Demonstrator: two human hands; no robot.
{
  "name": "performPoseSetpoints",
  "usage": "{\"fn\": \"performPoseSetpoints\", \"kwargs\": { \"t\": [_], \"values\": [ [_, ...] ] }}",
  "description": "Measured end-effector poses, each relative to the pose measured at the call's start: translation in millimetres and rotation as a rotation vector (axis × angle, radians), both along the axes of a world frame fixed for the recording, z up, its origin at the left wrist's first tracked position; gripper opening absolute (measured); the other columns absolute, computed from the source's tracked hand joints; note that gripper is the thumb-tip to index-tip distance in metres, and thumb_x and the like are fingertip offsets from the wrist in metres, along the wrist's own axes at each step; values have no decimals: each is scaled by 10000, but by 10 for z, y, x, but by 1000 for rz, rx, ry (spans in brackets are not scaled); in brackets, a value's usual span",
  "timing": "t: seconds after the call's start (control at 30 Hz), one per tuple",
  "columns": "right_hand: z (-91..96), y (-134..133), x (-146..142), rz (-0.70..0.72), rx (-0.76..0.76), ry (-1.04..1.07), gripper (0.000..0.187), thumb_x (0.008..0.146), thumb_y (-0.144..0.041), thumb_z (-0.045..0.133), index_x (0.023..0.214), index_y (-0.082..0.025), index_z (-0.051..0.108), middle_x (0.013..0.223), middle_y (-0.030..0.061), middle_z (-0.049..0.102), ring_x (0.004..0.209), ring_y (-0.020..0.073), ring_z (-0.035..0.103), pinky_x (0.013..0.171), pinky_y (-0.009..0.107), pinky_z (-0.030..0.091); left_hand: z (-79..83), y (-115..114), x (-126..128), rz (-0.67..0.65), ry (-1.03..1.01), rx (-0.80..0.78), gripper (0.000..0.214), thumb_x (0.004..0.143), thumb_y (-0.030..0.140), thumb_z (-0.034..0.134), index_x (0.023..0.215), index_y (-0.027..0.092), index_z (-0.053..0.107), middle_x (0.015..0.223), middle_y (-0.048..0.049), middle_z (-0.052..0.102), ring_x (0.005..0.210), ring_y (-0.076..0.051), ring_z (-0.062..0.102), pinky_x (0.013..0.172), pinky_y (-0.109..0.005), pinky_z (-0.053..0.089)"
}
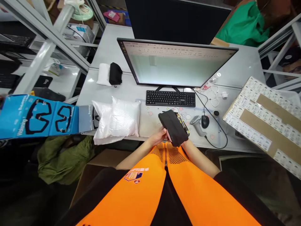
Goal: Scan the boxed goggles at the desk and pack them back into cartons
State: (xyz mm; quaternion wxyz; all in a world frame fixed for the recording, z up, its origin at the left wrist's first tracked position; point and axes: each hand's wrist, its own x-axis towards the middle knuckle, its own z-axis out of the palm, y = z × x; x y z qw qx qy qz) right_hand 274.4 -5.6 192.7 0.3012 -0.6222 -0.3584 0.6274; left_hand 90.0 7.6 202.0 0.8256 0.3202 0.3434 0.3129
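A flat black pouch (174,127) is held tilted just above the desk's front edge, close to my body. My left hand (161,135) grips its lower left side, with the thumb on the near face. My right hand (185,143) supports the lower right corner; most of its fingers are hidden behind the pouch. Slim gold and dark pieces (182,121) show along the pouch's right side, too small to name. Just beyond lies a black keyboard (170,98).
A monitor (174,64) stands behind the keyboard. White padded mailers (124,117) and a blue box (44,116) are on the left. Rightward lie a barcode scanner (199,126), a black mouse (205,121), a cable and a label-covered carton (265,125). A black pouch-like bundle (115,74) sits far left.
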Motion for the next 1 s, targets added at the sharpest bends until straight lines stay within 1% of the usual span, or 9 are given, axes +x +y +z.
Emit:
{"fn": "performPoseSetpoints", "kwargs": {
  "t": [0.07,0.2,0.33,0.4,0.47,0.67,0.83,0.9,1.0],
  "values": [
    [22,25,44,46,-50,72,672,968,-759,529,893,-151,804,878,139,812,971,288,769,803,442,618,72,101,73,54,-15,22,943,586,972,815,1122,199,754,1054,-148,801,1029,-333,756,921,-449,610],
    [86,108,189,93,-101,203,566,741,-746,818,844,-191,784,883,94,815,860,261,746,825,410,636,178,262,-10,135,4,110,945,608,784,948,1297,172,735,1304,-181,761,1240,-375,701,1063,-474,572],
    [278,254,425,-37,30,92,604,676,-756,884,875,-196,775,859,62,801,793,224,712,839,394,613,237,266,-128,113,133,209,1048,598,688,995,1459,194,661,1391,-163,716,1278,-378,672,1078,-466,553],
    [425,347,534,-101,124,61,592,703,-745,886,932,-207,789,873,59,804,807,226,720,827,385,611,289,261,-180,41,224,289,1109,587,607,1026,1526,192,608,1439,-159,688,1329,-390,640,1124,-478,524],
    [588,446,604,-91,230,48,547,750,-715,881,983,-226,804,930,64,817,867,238,740,830,383,616,362,271,-224,-50,304,357,1149,606,531,1033,1589,192,544,1491,-157,659,1377,-397,613,1178,-501,488],
    [1005,712,571,176,527,-42,361,951,-594,766,1064,-255,824,1083,81,806,1035,257,748,967,430,617,543,366,-255,-198,400,484,1198,634,493,1018,1653,181,472,1567,-175,610,1426,-418,586,1226,-526,457],
    [1172,857,529,476,670,-187,356,1064,-453,608,1330,-275,764,1345,103,728,1187,254,704,927,390,612,521,422,-254,-234,341,436,1155,663,509,999,1643,162,496,1545,-183,630,1398,-417,609,1196,-518,480],
    [1179,910,545,557,646,-289,319,1068,-412,579,1267,-250,769,1311,109,739,1170,264,705,884,378,596,482,427,-262,-236,322,402,1111,690,541,977,1624,151,519,1538,-185,636,1381,-415,619,1174,-506,493],
    [1146,989,568,645,589,-460,221,1048,-374,588,1020,-211,734,1068,95,762,960,252,700,814,369,550,420,419,-270,-229,295,349,1054,738,593,935,1603,137,541,1502,-187,662,1335,-404,645,1116,-476,526]
  ]
}}
